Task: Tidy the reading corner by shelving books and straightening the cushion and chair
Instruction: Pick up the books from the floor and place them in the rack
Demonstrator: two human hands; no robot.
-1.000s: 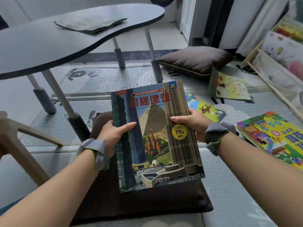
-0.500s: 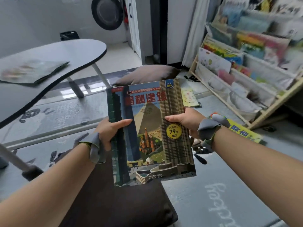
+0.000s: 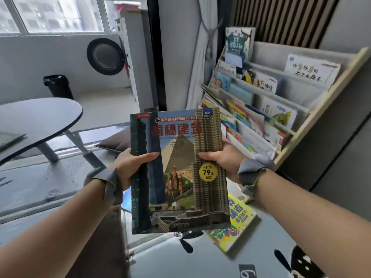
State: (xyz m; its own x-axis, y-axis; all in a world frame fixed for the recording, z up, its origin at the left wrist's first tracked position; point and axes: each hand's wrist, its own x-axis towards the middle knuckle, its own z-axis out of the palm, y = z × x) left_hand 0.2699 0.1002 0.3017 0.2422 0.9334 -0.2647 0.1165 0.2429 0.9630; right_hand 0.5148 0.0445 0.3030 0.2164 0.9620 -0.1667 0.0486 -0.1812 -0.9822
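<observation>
A large picture book [image 3: 176, 173] is held upright in the air between both hands, cover facing the viewer. Skyscrapers run down its left and right edges, with a sandy pyramid in the middle, a colourful domed cathedral below, a red Chinese title across the top and a round yellow "79" sticker. The left hand [image 3: 128, 167] grips the left edge, thumb across the cover. The right hand [image 3: 222, 159] grips the right edge likewise. Beyond the right hand stands a slanted wooden bookshelf [image 3: 323, 105] full of children's books. Below it, a yellow book [image 3: 236, 223] lies on the floor.
</observation>
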